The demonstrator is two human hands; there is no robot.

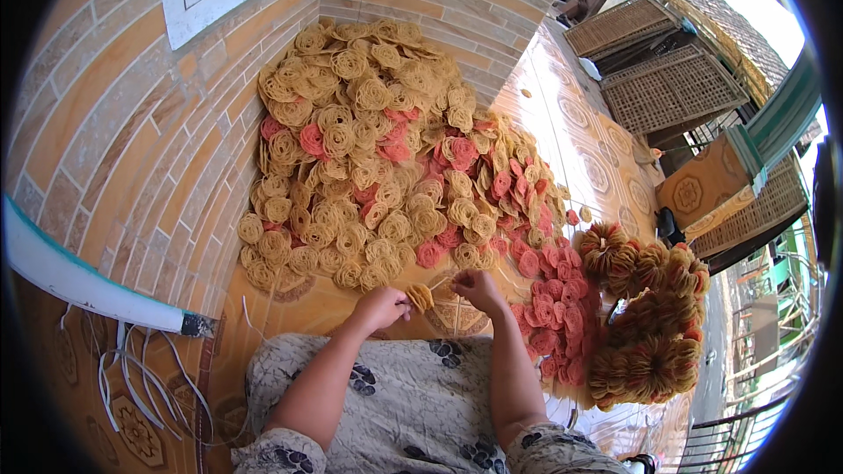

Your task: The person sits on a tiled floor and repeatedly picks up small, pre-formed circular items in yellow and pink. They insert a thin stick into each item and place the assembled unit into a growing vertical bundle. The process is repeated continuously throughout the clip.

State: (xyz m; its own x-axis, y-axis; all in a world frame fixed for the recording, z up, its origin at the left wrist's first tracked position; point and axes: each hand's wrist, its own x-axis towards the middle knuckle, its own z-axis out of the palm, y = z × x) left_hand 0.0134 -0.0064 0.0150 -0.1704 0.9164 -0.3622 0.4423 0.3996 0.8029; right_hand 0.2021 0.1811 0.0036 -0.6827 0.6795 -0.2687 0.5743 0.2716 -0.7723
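Note:
In front of my lap, my left hand [384,308] is closed around the edge of a few tan lacy discs [421,298], which look like dried noodle nests. My right hand [476,290] is pinched a little to the right of them. A thin pale strip [441,282] seems to run from the discs to my right fingers, though it is small and partly hidden. Just beyond both hands lies a big heap of tan noodle nests [351,237], with red ones mixed in. Beside my right forearm, red noodle nests [551,307] spread in a looser pile.
Ring-shaped bundles of tan and red nests [650,369] stand at the right. White strips [132,377] hang and curl at the lower left. A brick-patterned wall [132,123] borders the left side. Woven racks [672,92] and a tiled pillar [702,193] stand far right.

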